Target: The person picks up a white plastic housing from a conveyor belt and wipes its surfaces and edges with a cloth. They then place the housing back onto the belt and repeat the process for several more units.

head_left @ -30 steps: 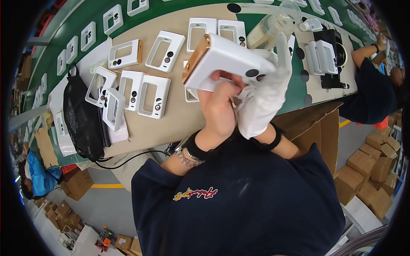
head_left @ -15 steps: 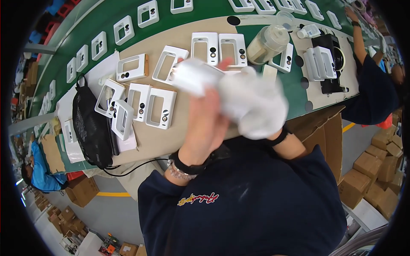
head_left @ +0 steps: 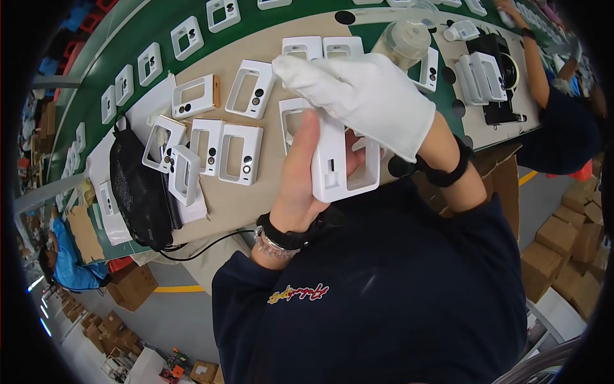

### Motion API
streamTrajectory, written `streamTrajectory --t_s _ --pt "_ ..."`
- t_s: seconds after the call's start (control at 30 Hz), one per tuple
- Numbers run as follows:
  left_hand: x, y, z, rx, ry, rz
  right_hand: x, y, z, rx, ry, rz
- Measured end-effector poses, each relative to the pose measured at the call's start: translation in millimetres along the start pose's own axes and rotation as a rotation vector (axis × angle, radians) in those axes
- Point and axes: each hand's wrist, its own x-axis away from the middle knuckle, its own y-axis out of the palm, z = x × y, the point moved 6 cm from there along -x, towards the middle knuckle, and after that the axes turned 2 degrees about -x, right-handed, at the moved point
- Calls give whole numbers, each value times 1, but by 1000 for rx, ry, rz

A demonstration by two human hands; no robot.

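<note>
My bare left hand grips a white plastic housing with a cut-out opening, held tilted above the table in front of my chest. A small slot shows in its near face. In a white glove, my right hand lies over the upper part of the housing, fingers stretched out flat and close together. The glove hides that end of the part, so contact there is hard to judge. Just beyond my hands, similar white frames rest on the table, among them an upright-looking frame and a pair at the back.
More white frames lie left of my hands beside a black mesh pouch. Back right are a translucent jar, a white bottle and stacked housings. Frames line the green conveyor. A co-worker's arm reaches in at far right.
The housing has turned from a blurred, sideways pose to a slanted one with its slotted end toward me. My gloved hand has moved up and left over it, and its fingers now show flat.
</note>
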Motion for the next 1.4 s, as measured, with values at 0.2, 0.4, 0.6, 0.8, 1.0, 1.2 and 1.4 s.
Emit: streamTrajectory --t_s 0.2,0.4,0.6,0.8,1.0,1.2,1.4 --pt "-13 -3 0 -25 147 35 41 20 17 -549 683 106" --pt "-63 32 75 -599 568 156 78 32 -4 -1120 1354 -113" --pt "-258 26 90 -1637 482 610 68 -20 9 -1187 1241 -96" --pt "-325 28 81 -2057 626 603 110 -39 31 -1139 1255 -12" --pt "-332 -33 143 -2356 494 642 158 -44 48 -1228 1547 141" --pt "-276 12 140 -1432 467 164 143 -66 45 -1152 1313 445" --pt "-99 78 88 -1099 199 -182 52 -83 61 -748 797 490"
